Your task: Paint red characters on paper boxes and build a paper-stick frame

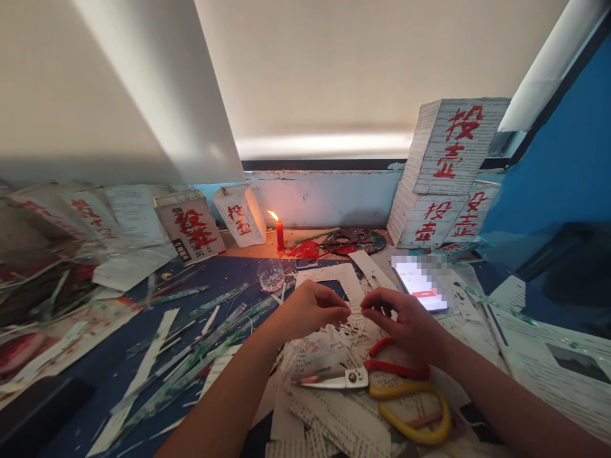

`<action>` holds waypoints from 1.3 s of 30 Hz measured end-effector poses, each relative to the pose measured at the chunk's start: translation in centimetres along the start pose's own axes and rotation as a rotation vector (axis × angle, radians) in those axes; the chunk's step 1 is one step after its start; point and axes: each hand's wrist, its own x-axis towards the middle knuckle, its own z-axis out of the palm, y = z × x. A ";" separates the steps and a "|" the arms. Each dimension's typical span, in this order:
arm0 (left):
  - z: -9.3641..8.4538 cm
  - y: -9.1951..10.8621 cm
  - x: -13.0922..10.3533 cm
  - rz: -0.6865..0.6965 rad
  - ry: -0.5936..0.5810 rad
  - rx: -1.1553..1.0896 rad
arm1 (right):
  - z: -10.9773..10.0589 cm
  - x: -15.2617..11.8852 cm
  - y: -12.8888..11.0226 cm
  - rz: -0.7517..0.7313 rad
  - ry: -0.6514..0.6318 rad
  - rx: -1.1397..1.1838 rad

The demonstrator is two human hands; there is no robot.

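Note:
My left hand and my right hand face each other over the middle of the table, fingertips pinched and a short gap apart. A small pale, thin piece seems to lie between them, too fine to make out. Just beyond my left hand is a printed paper strip frame. Below my hands, scissors with one red and one yellow handle rest on printed paper scraps, blades to the left. The right palm is over the red handle; whether they touch, I cannot tell.
A lit red candle burns at the back, near a small clear round dish. A glowing phone lies right. Paper boxes with red characters are stacked back right; more boxes stand left. Clear and green plastic strips litter the left.

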 end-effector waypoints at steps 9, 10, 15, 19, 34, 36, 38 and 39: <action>-0.8 -0.3 -0.4 -0.024 -0.074 0.139 | 1.2 -0.2 -0.1 -0.105 -0.114 -0.117; -0.9 -0.4 -0.4 -0.036 -0.078 0.157 | 1.3 -0.2 -0.1 -0.107 -0.118 -0.134; -1.2 -1.0 -0.1 -0.090 0.055 0.172 | 1.8 -0.1 0.3 -0.161 -0.180 -0.236; -1.1 -1.4 0.2 -0.099 0.036 0.167 | 2.0 -0.1 0.4 -0.200 -0.193 -0.238; -0.4 -2.5 0.4 -0.128 -0.048 0.285 | 2.2 -0.1 -0.2 -0.152 -0.196 -0.194; -0.4 -2.4 0.3 -0.129 -0.044 0.294 | 1.8 -0.1 -0.3 -0.137 -0.185 -0.188; -0.4 -2.3 0.2 -0.132 -0.037 0.306 | 1.3 -0.1 -0.3 -0.115 -0.176 -0.188; -0.4 -2.2 0.2 -0.135 -0.036 0.310 | 1.1 -0.1 -0.2 -0.100 -0.171 -0.187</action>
